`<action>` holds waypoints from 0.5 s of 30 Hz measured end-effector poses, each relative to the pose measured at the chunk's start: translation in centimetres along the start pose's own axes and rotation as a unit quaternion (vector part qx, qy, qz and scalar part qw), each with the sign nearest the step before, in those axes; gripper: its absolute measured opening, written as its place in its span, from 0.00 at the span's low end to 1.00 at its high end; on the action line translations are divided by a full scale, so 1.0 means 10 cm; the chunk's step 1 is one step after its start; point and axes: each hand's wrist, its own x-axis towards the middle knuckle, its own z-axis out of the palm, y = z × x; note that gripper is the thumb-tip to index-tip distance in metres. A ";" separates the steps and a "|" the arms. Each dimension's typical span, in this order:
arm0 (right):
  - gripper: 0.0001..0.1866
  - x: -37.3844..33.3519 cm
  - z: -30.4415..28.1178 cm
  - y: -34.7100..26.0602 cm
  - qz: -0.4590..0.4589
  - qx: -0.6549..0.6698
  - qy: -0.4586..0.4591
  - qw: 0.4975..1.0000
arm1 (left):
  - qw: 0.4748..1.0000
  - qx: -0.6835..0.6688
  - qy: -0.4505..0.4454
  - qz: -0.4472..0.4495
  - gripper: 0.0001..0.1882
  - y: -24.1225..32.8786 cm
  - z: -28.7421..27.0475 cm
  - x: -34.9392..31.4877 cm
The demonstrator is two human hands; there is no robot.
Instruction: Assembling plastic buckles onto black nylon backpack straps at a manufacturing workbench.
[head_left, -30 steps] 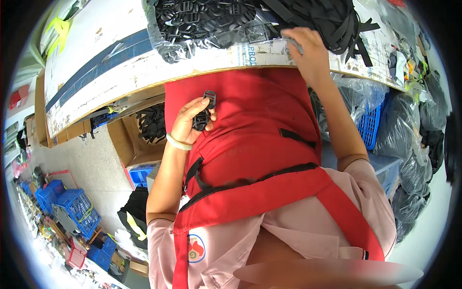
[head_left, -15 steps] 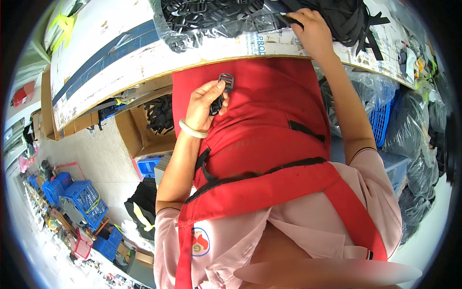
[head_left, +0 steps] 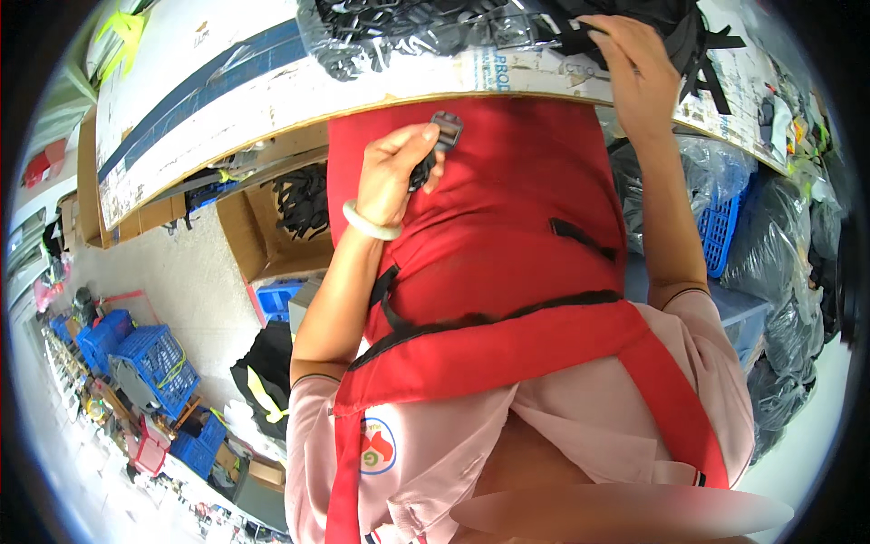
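Observation:
My left hand (head_left: 390,172) is closed round a black plastic strap buckle (head_left: 447,131), held over my red apron just short of the table edge. The slotted end of the buckle sticks out past my thumb; the rest is partly covered by my fingers. On the far side of the table edge, my right hand (head_left: 643,77) pinches a black webbing strap (head_left: 573,40) between thumb and fingers. A heap of black straps (head_left: 693,45) lies beside that hand. Left of it, a clear plastic bag (head_left: 340,62) holds several more black buckles.
The worktable (head_left: 217,113) has a worn white covering with a dark blue band. Below its left part stands a cardboard box (head_left: 243,240) with black pieces inside. Plastic-wrapped bundles (head_left: 770,227) and a blue crate (head_left: 716,236) are at my right; more blue crates (head_left: 154,363) stand at far left.
My right hand has moved to the right along the heap of straps. The left hand, with the buckle, has shifted slightly up and right toward the table edge.

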 end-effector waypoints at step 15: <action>0.13 -0.29 0.56 -1.05 0.471 0.579 -0.233 0.623 | 0.954 0.173 0.095 0.224 0.09 -0.04 0.14 -0.09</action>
